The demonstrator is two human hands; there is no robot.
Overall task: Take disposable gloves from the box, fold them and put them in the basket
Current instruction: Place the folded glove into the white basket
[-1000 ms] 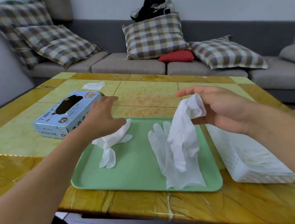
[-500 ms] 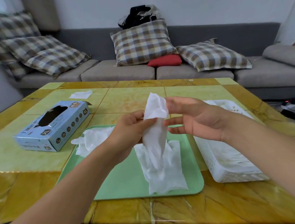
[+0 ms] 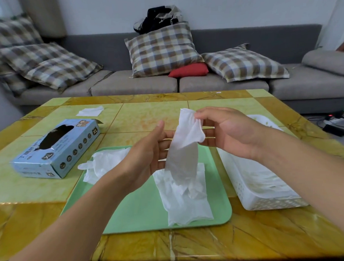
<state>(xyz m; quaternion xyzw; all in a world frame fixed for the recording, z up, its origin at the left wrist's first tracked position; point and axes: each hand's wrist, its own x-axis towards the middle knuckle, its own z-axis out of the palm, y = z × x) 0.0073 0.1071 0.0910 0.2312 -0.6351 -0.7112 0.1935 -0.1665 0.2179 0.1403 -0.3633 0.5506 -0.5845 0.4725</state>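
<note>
Both hands hold one white glove (image 3: 184,147) up between them: right hand (image 3: 229,132) pinching its top, left hand (image 3: 146,157) loosely cupping its side.

left hand (image 3: 146,159): its fingertips lie behind the hanging glove (image 3: 184,149), so their grip cannot be told
flat glove (image 3: 187,200): its upper part is covered by the hanging glove
crumpled glove (image 3: 103,163): its right side is hidden behind the left hand
box (image 3: 55,149): its opening is dark, contents cannot be told
basket (image 3: 268,193): its far end is hidden behind the right hand (image 3: 228,131)
forearms: both cut off by the picture's lower edge
</note>
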